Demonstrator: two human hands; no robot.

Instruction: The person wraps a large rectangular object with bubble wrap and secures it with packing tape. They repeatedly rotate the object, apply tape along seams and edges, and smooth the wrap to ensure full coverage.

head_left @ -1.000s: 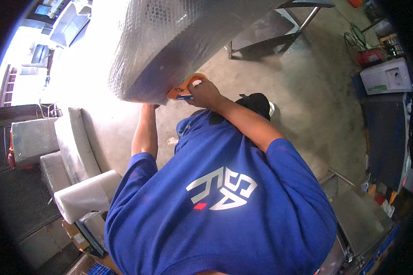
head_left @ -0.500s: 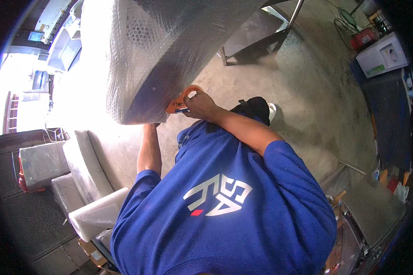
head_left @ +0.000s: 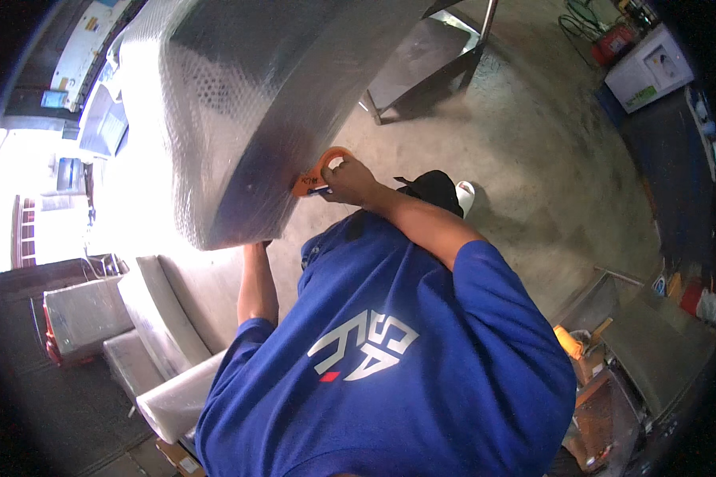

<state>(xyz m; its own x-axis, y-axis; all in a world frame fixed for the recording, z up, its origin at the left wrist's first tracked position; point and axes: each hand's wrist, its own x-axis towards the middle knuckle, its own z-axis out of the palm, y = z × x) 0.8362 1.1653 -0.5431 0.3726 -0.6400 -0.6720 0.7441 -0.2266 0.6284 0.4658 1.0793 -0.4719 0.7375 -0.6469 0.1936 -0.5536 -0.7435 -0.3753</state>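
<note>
A large dark piece wrapped in clear bubble wrap and film (head_left: 254, 151) fills the upper left and middle, tilted toward me. My right hand (head_left: 350, 181) is closed around an orange roll of tape (head_left: 308, 184), held against or just beside the wrapped piece's lower right edge. A small blue strip-like thing (head_left: 320, 190) shows under those fingers, its kind unclear. My left hand (head_left: 266, 243) reaches up behind the near lower corner of the wrapped piece, which hides its fingers. Whether it grips or only supports the piece cannot be seen.
A metal-legged stand (head_left: 422, 67) is beyond the wrapped piece. Wrapped panels (head_left: 163, 306) and a white roll of wrap (head_left: 179, 401) lie at left. A white box (head_left: 651, 70) stands at far right, and a dark flat panel (head_left: 652, 346) at lower right.
The view has shifted a little, and the wrapped piece's near corner sits lower in it. My right hand still holds the tape by its edge; my left stays beneath.
</note>
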